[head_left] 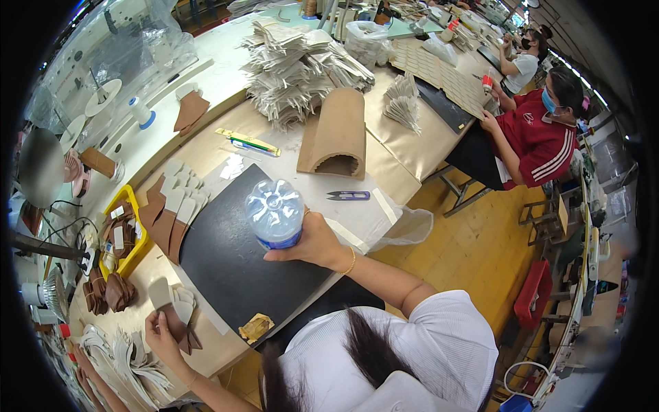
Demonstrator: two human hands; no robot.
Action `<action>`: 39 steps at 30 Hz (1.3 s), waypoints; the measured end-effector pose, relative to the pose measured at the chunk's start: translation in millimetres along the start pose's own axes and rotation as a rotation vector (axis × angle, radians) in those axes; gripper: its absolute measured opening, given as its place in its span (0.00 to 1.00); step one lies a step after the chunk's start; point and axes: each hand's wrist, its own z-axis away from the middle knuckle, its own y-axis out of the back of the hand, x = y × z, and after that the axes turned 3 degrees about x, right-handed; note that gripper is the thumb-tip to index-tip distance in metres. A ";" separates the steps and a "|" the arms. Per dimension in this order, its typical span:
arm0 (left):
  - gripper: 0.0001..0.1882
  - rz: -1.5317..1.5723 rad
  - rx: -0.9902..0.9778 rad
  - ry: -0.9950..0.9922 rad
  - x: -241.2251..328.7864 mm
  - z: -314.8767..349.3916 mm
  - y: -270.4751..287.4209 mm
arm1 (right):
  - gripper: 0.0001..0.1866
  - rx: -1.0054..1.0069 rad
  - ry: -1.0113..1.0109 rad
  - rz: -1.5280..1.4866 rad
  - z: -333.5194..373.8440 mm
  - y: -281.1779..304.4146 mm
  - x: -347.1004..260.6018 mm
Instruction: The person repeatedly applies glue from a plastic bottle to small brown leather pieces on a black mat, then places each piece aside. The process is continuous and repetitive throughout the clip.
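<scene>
My right hand (317,240) is wrapped round a clear plastic bottle (274,209) with a blue label, raised above a black board (237,264). The bottle's ribbed base faces the camera, and its neck is hidden. At the lower left, my left hand (162,336) is closed on the edge of a brown leather piece (178,327), which lies with pale backed pieces (182,296) fanned beside it. More brown and pale cut pieces (178,199) overlap along the board's far left side.
Purple thread snips (349,196), a curved brown sheet (340,134) and tall paper stacks (295,72) lie beyond the board. A yellow basket (141,237) with brown bundles stands left. A person in red (549,141) works at the right, above a yellow floor.
</scene>
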 end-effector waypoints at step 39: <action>0.15 0.108 -0.704 0.180 60.7 33.0 -145.9 | 0.23 -0.114 0.230 0.083 12.4 -69.5 19.0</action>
